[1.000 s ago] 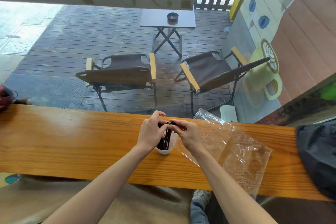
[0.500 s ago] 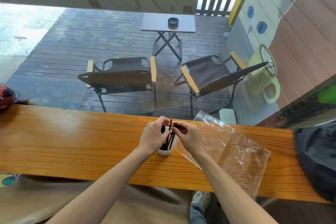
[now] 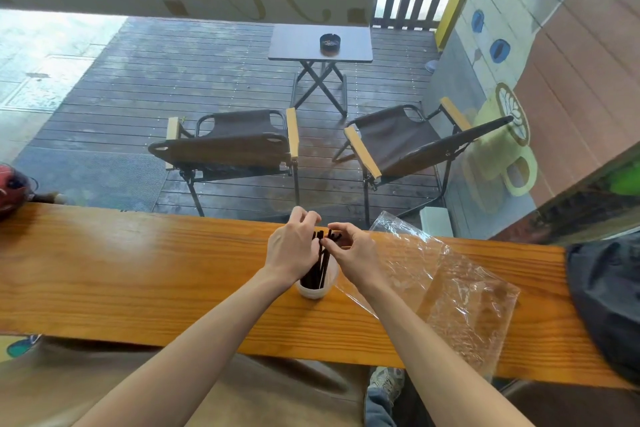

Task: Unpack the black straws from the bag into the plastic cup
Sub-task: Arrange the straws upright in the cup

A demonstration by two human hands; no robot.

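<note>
Where decking shows outside, wooden counter (image 3: 138,270) bears cup (image 3: 317,289).

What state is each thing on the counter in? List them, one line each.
Straws: standing upright in the cup, tops pinched by both hands.
Cup: upright on the counter, holding the straws.
Bag: lying flat and crumpled right of the cup, looks empty.
Left hand: fingers closed on the straw tops.
Right hand: fingers closed on the straw tops.

Black straws (image 3: 320,262) upright in cup (image 3: 317,289)
</note>
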